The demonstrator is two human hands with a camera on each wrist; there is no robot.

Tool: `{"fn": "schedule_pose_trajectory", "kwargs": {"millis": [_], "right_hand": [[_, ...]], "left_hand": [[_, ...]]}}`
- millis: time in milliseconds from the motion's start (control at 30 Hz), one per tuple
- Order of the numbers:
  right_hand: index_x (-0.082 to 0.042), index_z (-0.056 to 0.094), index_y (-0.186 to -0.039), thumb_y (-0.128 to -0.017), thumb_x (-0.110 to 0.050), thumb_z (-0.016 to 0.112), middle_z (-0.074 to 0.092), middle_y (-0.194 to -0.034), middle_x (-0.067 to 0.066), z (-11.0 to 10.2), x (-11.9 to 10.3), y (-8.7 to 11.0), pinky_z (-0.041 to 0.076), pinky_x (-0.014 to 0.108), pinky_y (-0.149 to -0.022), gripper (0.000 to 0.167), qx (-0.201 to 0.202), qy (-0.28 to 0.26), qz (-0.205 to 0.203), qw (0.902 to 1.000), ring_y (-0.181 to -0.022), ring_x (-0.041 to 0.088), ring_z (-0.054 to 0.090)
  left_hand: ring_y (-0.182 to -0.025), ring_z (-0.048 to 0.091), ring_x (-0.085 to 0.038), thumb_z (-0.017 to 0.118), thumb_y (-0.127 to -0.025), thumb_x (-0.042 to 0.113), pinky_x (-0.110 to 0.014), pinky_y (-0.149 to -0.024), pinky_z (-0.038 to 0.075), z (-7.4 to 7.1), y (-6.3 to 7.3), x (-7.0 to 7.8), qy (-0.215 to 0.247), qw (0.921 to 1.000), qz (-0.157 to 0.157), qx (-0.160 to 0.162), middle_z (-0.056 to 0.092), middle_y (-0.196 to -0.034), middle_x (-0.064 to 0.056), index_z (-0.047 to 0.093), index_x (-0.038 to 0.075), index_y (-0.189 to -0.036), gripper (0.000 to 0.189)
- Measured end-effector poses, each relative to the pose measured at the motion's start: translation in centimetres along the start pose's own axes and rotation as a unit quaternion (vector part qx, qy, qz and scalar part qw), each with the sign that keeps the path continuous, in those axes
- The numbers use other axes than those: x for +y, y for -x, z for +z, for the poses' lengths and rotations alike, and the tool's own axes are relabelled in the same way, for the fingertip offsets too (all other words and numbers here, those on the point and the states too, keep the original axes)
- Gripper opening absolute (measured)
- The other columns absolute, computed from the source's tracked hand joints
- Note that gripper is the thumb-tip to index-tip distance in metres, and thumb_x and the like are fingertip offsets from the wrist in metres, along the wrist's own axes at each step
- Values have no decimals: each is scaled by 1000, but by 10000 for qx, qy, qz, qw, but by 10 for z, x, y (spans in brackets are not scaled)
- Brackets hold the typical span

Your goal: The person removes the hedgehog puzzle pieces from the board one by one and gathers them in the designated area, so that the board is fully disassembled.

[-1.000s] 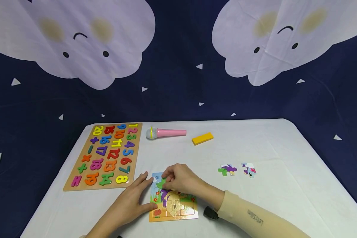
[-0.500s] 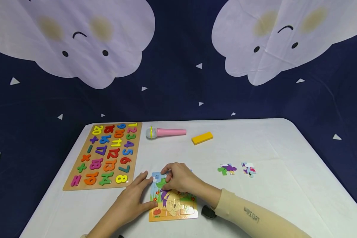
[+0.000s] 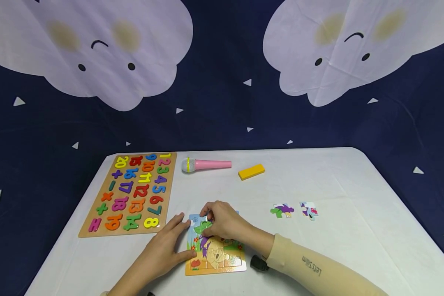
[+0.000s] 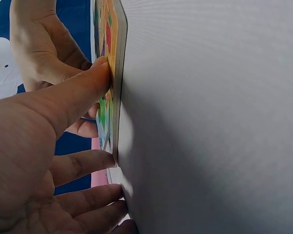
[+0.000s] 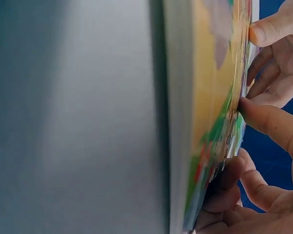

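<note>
In the head view a jigsaw puzzle (image 3: 227, 263) with a cartoon animal picture lies at the table's front. My left hand (image 3: 163, 250) steadies it, fingers spread. Its thumb (image 4: 95, 78) rests on the puzzle's face, and the index fingertip touches the corner of the tray. Over the upper part, my right hand (image 3: 225, 222) bends its thumb and fingers around a green puzzle piece (image 3: 202, 227) lying at the puzzle's surface. The hand covers much of the puzzle's upper right. Two loose pieces lie to the right, one green and purple (image 3: 282, 211), one with a blue figure (image 3: 310, 211).
A wooden number board (image 3: 133, 197) lies on the left of the white table (image 3: 340, 238). Toward the back are a pink toy microphone (image 3: 211, 164) and a yellow block (image 3: 251, 172). A black object (image 3: 259, 263) sits at the right wrist.
My right hand has shifted slightly at the puzzle, its fingers easing up and rightward, so more of the green piece shows. The left hand stays in place.
</note>
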State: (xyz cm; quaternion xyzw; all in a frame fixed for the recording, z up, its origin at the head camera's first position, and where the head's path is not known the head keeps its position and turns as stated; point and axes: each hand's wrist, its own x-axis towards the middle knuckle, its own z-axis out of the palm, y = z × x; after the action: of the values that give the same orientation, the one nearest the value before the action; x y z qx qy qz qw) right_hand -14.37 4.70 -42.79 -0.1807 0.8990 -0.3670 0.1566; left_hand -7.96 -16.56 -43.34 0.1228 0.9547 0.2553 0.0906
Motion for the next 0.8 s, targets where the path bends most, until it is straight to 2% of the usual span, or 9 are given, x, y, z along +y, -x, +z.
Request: {"fn": "schedule_pose_trajectory", "kwargs": {"millis": [133, 300, 533, 800], "right_hand": [[-14, 72, -107, -77, -17, 98, 62, -88, -5, 0, 0, 0, 45, 24, -75, 39, -5, 131, -64, 9999, -80, 8, 51], [-15, 70, -108, -78, -17, 98, 63, -80, -8, -1, 0, 1, 46, 23, -72, 42, -38, 185, -113, 9998, -72, 6, 53], [-14, 69, -108, -77, -12, 98, 64, -72, -8, -2, 0, 1, 44, 22, -62, 42, -154, -179, 14, 9997, -63, 8, 55], [-15, 70, -108, -77, -12, 98, 66, -72, -7, -2, 1, 0, 47, 22, -65, 42, -187, -277, 57, 9994, -65, 8, 57]], "left_hand": [[-154, 45, -45, 95, -78, 49, -68, -115, 47, 0, 0, 1, 3, 10000, -29, -16, 47, -166, -19, 64, 9, -148, 86], [-154, 45, -45, 95, -78, 49, -68, -115, 47, 0, 0, 1, 7, 10000, -38, -24, 47, -166, -19, 64, 9, -148, 87], [-154, 45, -45, 95, -77, 49, -68, -115, 47, 0, 0, 1, 14, 10000, -44, -35, 48, -166, -19, 64, 9, -148, 87], [-154, 45, -46, 96, -76, 49, -69, -114, 47, -1, -1, 1, 32, 9999, -95, -65, 47, -166, -19, 64, 9, -148, 88]]}}
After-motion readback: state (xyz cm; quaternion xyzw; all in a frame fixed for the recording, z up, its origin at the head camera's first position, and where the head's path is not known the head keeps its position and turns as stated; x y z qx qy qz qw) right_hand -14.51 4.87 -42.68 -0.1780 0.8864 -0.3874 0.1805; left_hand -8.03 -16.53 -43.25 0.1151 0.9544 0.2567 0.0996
